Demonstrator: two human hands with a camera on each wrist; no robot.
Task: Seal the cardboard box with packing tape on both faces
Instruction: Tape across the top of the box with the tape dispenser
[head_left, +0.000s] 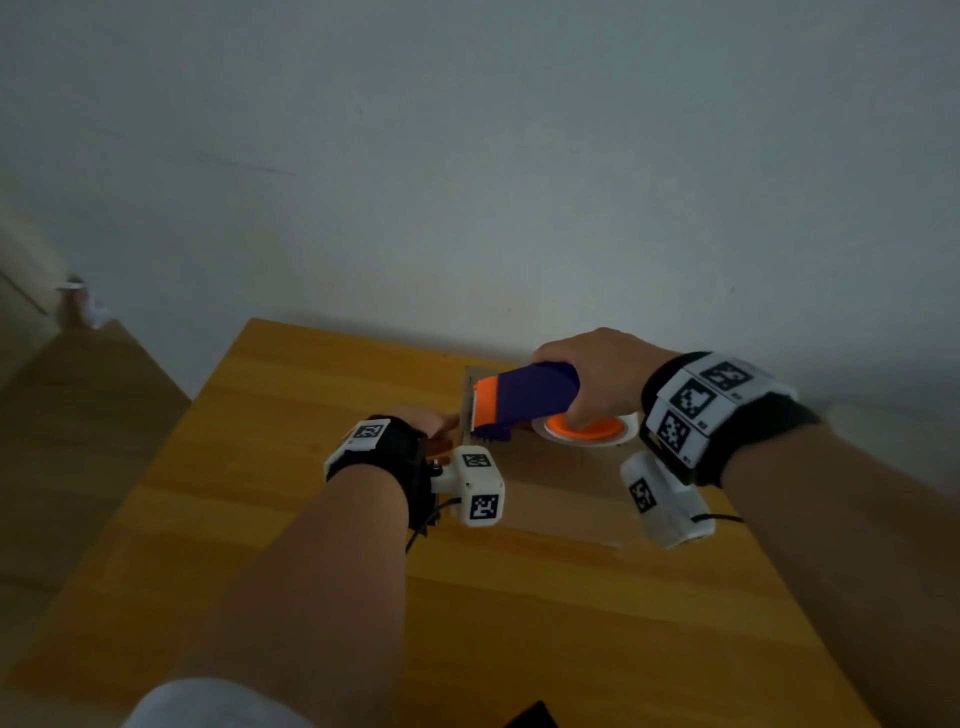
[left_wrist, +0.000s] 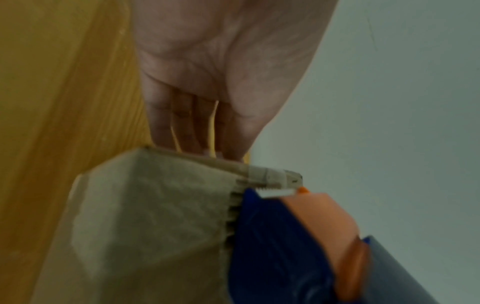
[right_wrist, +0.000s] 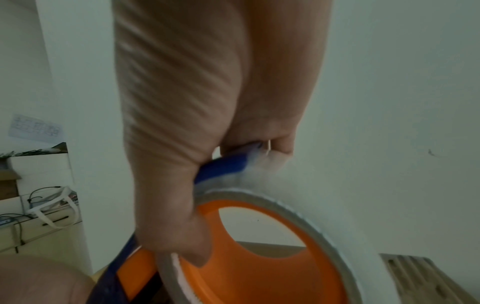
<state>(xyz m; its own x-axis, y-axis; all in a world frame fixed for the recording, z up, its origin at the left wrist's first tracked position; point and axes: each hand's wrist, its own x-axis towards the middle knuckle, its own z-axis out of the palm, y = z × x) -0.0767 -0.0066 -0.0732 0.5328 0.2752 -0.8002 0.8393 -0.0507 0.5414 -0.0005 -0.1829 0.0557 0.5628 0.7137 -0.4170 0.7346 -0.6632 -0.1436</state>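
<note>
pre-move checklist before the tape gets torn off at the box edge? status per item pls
1. Right hand has a firm grip on the tape dispenser: ok, fingers wrap its blue body.
2. Serrated blade at the left edge of the cardboard box: ok.
3. Left hand bracing the box: ok, straight fingers press its far side.
4. Left fingers clear of the blade: ok, though close.
5. Tape stuck flat along the seam: cannot tell, the top face is mostly hidden.
6. Tape roll has tape left: ok.
</note>
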